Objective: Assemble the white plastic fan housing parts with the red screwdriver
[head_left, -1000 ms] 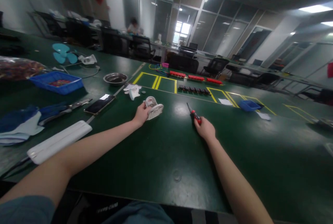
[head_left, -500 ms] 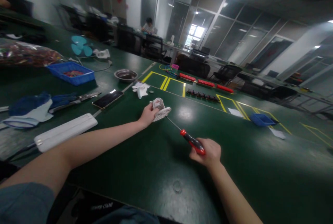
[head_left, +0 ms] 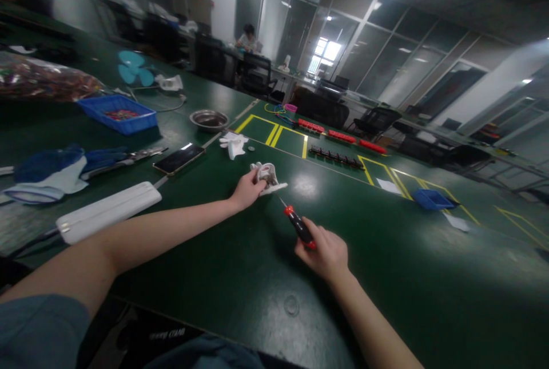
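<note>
My left hand (head_left: 247, 189) grips a small white plastic part with a grille (head_left: 268, 177) on the green table (head_left: 240, 277), tilting it up off the surface. My right hand (head_left: 322, 252) is closed round the handle of a red and black screwdriver (head_left: 297, 226). The screwdriver's thin shaft points up and left, its tip close to the white part.
To the left lie a phone (head_left: 178, 158), a long white bar (head_left: 109, 211), blue gloves (head_left: 47, 169), a blue bin (head_left: 116, 113), a metal bowl (head_left: 209, 120) and a teal fan blade (head_left: 134, 68). White scraps (head_left: 232, 143) lie beyond. Red and black strips (head_left: 338, 146) and a small blue tray (head_left: 430, 198) sit farther off. A person sits at the far desks.
My right hand picked the screwdriver up off the table, drew it back toward me, then brought its tip close to the white part. My left hand tilted the part up.
</note>
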Action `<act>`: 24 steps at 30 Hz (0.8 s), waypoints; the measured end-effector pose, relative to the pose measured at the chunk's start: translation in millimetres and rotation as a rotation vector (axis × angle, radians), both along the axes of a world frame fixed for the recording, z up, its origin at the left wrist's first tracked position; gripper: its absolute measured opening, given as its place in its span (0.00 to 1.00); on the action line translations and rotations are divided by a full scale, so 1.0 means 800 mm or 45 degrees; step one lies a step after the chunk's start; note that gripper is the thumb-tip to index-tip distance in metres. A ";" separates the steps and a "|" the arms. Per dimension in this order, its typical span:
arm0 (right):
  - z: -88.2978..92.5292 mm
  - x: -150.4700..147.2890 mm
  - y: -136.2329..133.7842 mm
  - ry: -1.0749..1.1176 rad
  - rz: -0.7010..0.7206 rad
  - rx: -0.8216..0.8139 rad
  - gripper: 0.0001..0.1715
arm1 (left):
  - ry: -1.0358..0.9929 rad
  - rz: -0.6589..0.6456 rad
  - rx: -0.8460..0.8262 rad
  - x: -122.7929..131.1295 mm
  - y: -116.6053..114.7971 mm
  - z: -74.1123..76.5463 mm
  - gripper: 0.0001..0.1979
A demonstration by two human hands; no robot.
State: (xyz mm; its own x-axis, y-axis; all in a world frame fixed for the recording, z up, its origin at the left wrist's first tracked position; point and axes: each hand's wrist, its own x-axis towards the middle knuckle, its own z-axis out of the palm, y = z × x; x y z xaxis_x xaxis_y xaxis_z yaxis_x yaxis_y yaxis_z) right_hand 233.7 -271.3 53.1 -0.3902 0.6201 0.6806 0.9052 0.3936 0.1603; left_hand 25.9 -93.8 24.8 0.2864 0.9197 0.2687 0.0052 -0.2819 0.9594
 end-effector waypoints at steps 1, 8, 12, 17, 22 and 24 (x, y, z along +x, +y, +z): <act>0.000 -0.003 0.000 -0.011 0.008 -0.001 0.26 | 0.003 -0.005 0.006 0.000 0.000 0.000 0.17; 0.003 -0.010 0.001 0.021 0.038 -0.027 0.24 | 0.004 0.014 0.053 0.003 0.003 -0.005 0.18; -0.001 -0.011 0.002 0.100 0.039 -0.097 0.24 | 0.003 0.012 0.065 0.003 0.003 -0.005 0.17; -0.006 -0.012 0.002 0.158 0.023 -0.180 0.24 | 0.004 0.008 0.061 0.001 0.003 -0.004 0.18; -0.008 -0.012 0.002 0.183 0.022 -0.215 0.23 | 0.015 -0.004 0.056 0.000 0.001 -0.002 0.18; -0.008 -0.012 0.002 0.185 0.024 -0.224 0.23 | 0.018 -0.013 0.049 0.000 -0.001 -0.001 0.18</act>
